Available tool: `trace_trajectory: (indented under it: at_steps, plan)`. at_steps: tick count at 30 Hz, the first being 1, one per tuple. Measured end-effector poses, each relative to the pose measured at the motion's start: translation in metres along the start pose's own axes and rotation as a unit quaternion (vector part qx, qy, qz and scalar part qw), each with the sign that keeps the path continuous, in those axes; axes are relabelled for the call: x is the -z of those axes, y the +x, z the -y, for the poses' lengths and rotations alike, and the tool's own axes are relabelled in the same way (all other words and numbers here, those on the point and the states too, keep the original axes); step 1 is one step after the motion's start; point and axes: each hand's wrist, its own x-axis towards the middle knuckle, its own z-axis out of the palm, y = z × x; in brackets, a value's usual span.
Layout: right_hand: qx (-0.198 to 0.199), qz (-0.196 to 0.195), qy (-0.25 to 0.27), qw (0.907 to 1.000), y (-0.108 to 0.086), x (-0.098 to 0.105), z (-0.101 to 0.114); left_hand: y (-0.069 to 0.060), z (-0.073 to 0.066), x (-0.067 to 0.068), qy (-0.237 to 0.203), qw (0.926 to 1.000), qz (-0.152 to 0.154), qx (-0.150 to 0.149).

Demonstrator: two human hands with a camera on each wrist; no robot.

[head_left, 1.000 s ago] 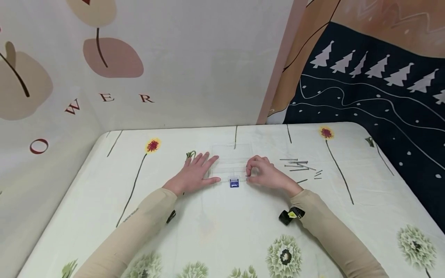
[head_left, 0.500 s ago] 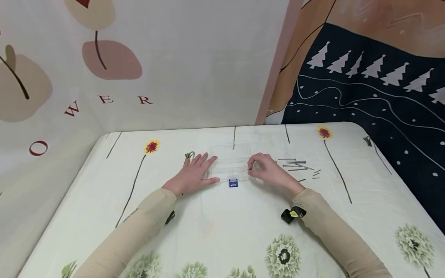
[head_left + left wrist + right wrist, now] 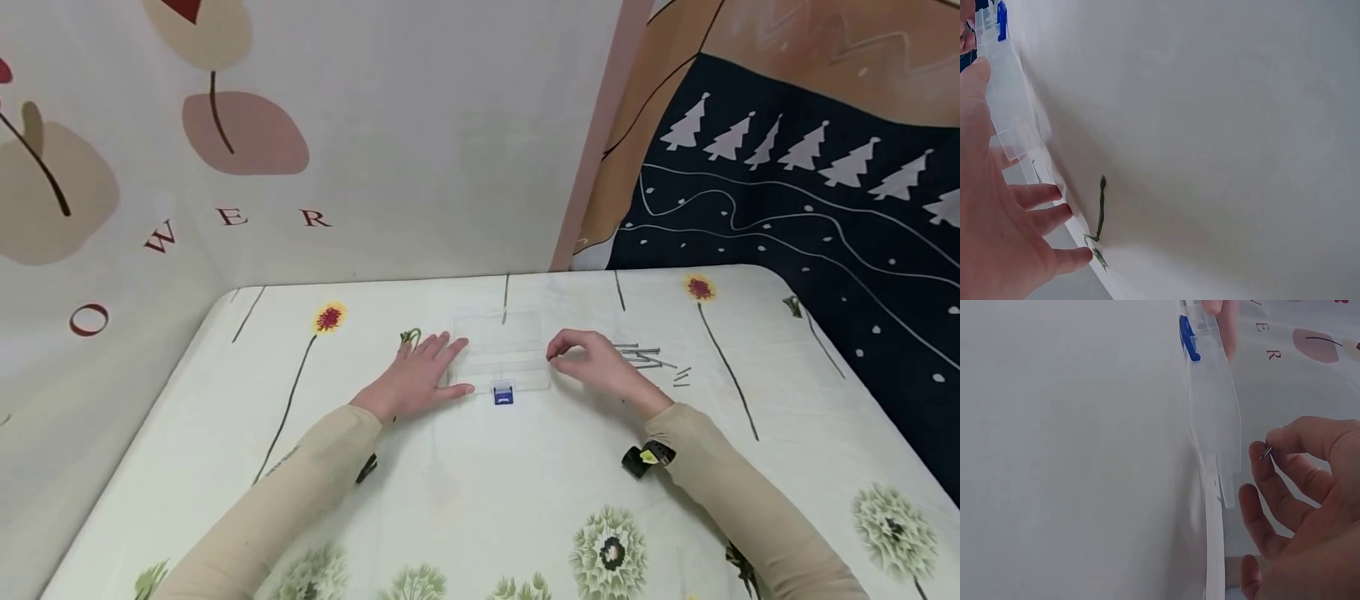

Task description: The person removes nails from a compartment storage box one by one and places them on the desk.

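A clear plastic box (image 3: pixel 498 343) with a blue latch (image 3: pixel 503 395) lies in the middle of the table. Fingers spread, my left hand (image 3: pixel 420 377) rests at the box's left side, its thumb against the near left corner. Just off the box's right side, my right hand (image 3: pixel 596 364) pinches a small nail (image 3: pixel 1265 453) between thumb and index finger; in the right wrist view only a short dark metal piece of it shows. Beyond that hand lie several long nails (image 3: pixel 647 360), partly hidden by it, and some short nails (image 3: pixel 682 377).
A white flowered cloth (image 3: pixel 480 500) covers the table. Patterned hangings (image 3: pixel 420 192) stand behind and to the left; a dark one with white trees (image 3: pixel 750 200) is at the right. A wrist camera (image 3: pixel 637 461) sits under the right forearm.
My right hand has moved right, from the box's near right corner to just outside its edge, and now covers part of the nails. The left hand has stayed in place.
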Motion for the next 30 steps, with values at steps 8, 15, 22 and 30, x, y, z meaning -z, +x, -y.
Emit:
trace_trajectory:
  at_steps: [8, 15, 22, 30]
  plan:
    - [-0.015, -0.013, -0.023, 0.9995, -0.011, 0.014, -0.013, -0.001, -0.001, 0.001, -0.002, 1.0, -0.001, -0.001]
    - [-0.018, -0.004, -0.03, 0.9994, -0.024, 0.028, -0.024, -0.001, -0.001, 0.0, -0.003, 1.0, -0.004, -0.003]
    - [-0.019, 0.01, -0.024, 0.9995, -0.04, 0.043, -0.035, -0.001, -0.001, 0.001, -0.005, 0.9999, -0.008, -0.007]
    - [-0.022, 0.01, -0.071, 0.9972, -0.06, 0.065, -0.047, 0.0, 0.001, -0.001, -0.008, 0.9998, -0.016, -0.011]
